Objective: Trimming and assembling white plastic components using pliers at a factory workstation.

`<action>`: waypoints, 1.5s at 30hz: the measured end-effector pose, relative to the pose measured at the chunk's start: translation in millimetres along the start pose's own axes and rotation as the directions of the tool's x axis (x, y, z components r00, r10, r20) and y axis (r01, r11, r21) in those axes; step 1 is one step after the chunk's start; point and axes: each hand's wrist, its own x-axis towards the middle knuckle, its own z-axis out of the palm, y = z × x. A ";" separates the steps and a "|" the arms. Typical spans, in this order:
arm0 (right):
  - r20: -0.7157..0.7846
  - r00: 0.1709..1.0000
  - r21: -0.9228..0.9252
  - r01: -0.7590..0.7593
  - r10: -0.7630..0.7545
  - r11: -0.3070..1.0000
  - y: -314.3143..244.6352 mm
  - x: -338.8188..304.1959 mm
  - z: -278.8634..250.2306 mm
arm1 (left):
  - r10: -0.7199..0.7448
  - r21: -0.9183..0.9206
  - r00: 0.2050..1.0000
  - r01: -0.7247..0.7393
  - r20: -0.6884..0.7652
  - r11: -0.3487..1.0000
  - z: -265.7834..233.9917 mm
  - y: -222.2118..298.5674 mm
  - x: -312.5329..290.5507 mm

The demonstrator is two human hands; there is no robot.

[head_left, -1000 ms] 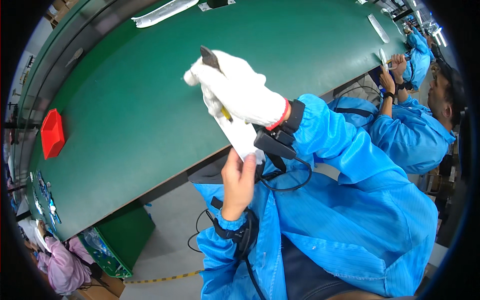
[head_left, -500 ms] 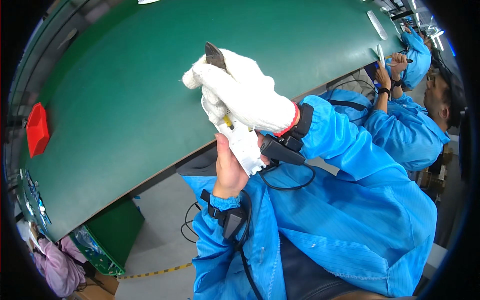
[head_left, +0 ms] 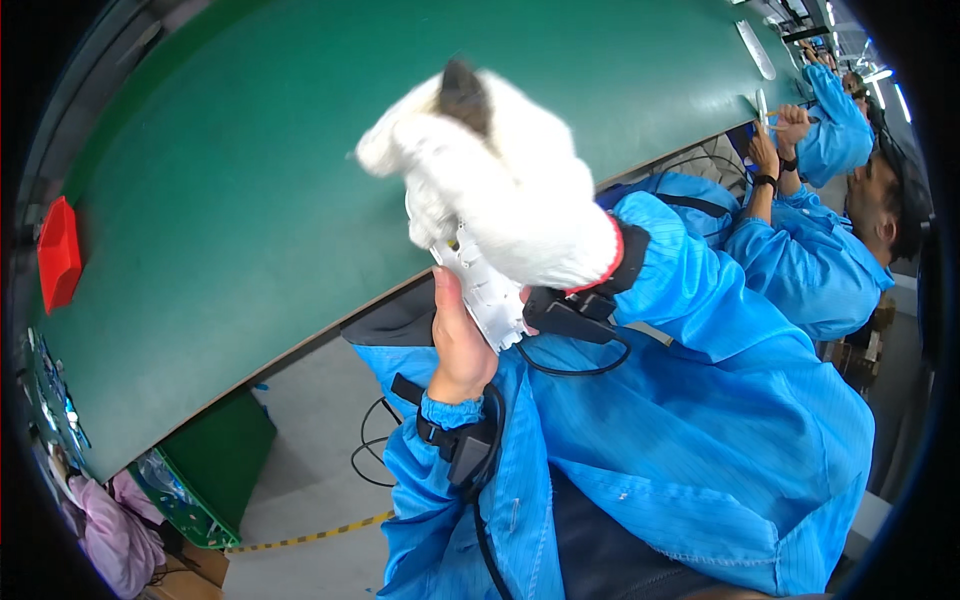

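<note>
My bare left hand (head_left: 463, 345) is wrapped round the lower part of a white moulded plastic piece (head_left: 487, 298), thumb along its left edge. Over the upper part of that piece is my right hand (head_left: 500, 180), in a white knitted glove with a red cuff edge. Its fist is closed on a hand tool (head_left: 464, 97) whose dark, pointed metal head sticks out at the top. A bit of yellow shows below the fist, probably the tool's handle. The glove hides most of the tool and the upper end of the plastic piece.
Beneath my hands runs the edge of a green table (head_left: 250, 200). A red bin (head_left: 60, 254) stands at its left. A green crate (head_left: 205, 460) is below the table at lower left. Co-workers in blue (head_left: 800, 260) and pink (head_left: 118, 535) sit close by.
My right fist has turned and shifted slightly right, with the tool's head moving up and right. The left hand and plastic piece stay nearly where they were.
</note>
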 end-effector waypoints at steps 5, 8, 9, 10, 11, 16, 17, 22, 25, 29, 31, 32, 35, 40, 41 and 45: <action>0.043 0.974 -0.004 -0.222 0.222 0.975 13.3 2.6 -0.5 | -0.039 -0.016 0.999 0.040 0.009 0.999 -0.9 1.3 -2.7; 0.068 0.998 -0.094 -0.003 0.009 0.996 20.4 4.1 4.3 | -0.035 0.064 0.995 0.041 -0.094 0.997 4.0 2.4 -0.8; 0.067 0.998 -0.096 -0.003 0.009 0.995 17.6 6.2 1.9 | -0.036 0.063 0.995 0.041 -0.093 0.997 -0.3 0.9 -0.7; 0.071 0.995 -0.029 -0.065 0.067 0.997 15.2 9.1 -2.7 | -0.074 -0.046 0.997 0.074 -0.005 0.996 -8.3 -1.9 -0.3; 0.079 0.989 0.038 -0.129 0.126 0.991 14.6 12.2 -6.3 | -0.102 -0.151 0.991 0.114 0.085 0.982 -11.2 -2.9 0.3; 0.109 0.980 0.070 -0.175 0.166 0.982 20.0 18.2 -6.7 | -0.110 -0.020 0.994 0.110 -0.001 0.994 -2.0 0.4 1.3; 0.109 0.981 0.056 -0.170 0.163 0.984 19.7 18.7 -7.0 | -0.118 -0.036 0.991 0.116 -0.058 0.993 1.0 1.0 0.4; 0.101 0.979 0.046 -0.185 0.180 0.982 20.0 19.3 -6.0 | -0.115 -0.023 0.989 0.113 -0.098 0.993 5.3 2.2 -0.4; 0.086 0.977 -0.011 -0.196 0.196 0.981 16.5 20.3 -2.0 | -0.091 0.023 0.996 0.092 -0.016 0.996 -3.6 1.1 1.4; 0.040 0.987 -0.144 -0.151 0.158 0.978 11.1 18.5 8.1 | -0.092 0.091 0.995 0.095 -0.031 0.991 0.4 6.6 -0.8; 0.038 0.991 -0.186 -0.118 0.127 0.975 11.8 18.9 9.0 | -0.109 0.063 0.988 0.117 -0.110 0.991 3.2 3.9 -1.4; 0.030 0.990 -0.173 -0.129 0.136 0.976 12.5 19.0 7.7 | -0.126 0.037 0.974 0.135 -0.187 0.990 4.3 3.6 -1.4; 0.030 0.981 -0.120 -0.188 0.193 0.975 17.1 25.5 3.5 | -0.134 0.023 0.991 0.134 0.003 0.991 -5.2 0.1 -1.2; 0.058 0.973 0.036 -0.224 0.221 0.974 20.1 25.6 -5.1 | -0.098 0.051 0.994 0.096 0.039 0.994 3.7 4.5 1.4; 0.063 0.974 0.034 -0.219 0.217 0.975 19.6 24.9 -4.9 | -0.098 0.049 0.993 0.095 0.068 0.994 1.6 4.0 0.7; 0.074 0.982 0.018 -0.177 0.175 0.984 24.1 16.2 -3.8 | -0.103 0.050 0.992 0.099 0.079 0.994 -4.3 -2.7 -5.9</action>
